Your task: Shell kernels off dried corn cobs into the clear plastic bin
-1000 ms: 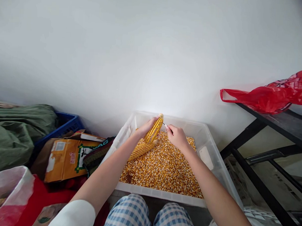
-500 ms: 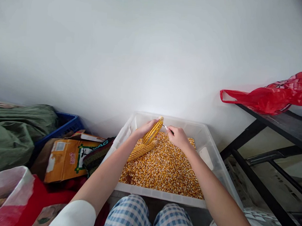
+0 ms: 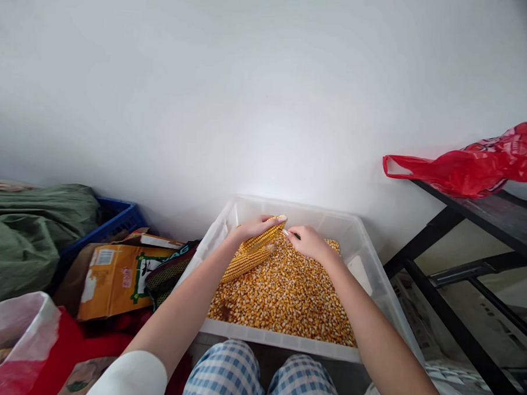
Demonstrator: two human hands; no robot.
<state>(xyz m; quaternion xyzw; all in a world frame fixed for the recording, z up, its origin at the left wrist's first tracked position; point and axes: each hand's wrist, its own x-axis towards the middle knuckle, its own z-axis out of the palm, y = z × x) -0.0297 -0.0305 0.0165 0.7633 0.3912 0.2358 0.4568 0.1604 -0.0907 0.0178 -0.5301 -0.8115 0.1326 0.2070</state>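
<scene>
My left hand (image 3: 254, 227) is wrapped round a yellow corn cob (image 3: 261, 239), its tip pointing up and to the right. Close beside that tip, my right hand (image 3: 311, 244) is closed on a slim screwdriver-like tool (image 3: 297, 236) with a dark handle. Its working end meets the cob near the tip, though the exact contact is too small to make out. Below the held cob, another corn cob (image 3: 243, 266) lies on a heap of loose corn kernels (image 3: 289, 297). All this is inside a translucent plastic bin (image 3: 279, 339) in front of my knees.
A white wall (image 3: 268, 93) rises behind the bin. On the left are an orange cardboard box (image 3: 111, 278), a blue crate (image 3: 125, 215) with green cloth (image 3: 39, 228), and a red-and-white bag (image 3: 43, 339). At right, a red plastic bag (image 3: 469, 168) rests on a black-framed table (image 3: 442, 310).
The held cob has dropped lower and tilted flatter, closer to the cob beneath it. My right hand has shifted slightly down and left with the tool.
</scene>
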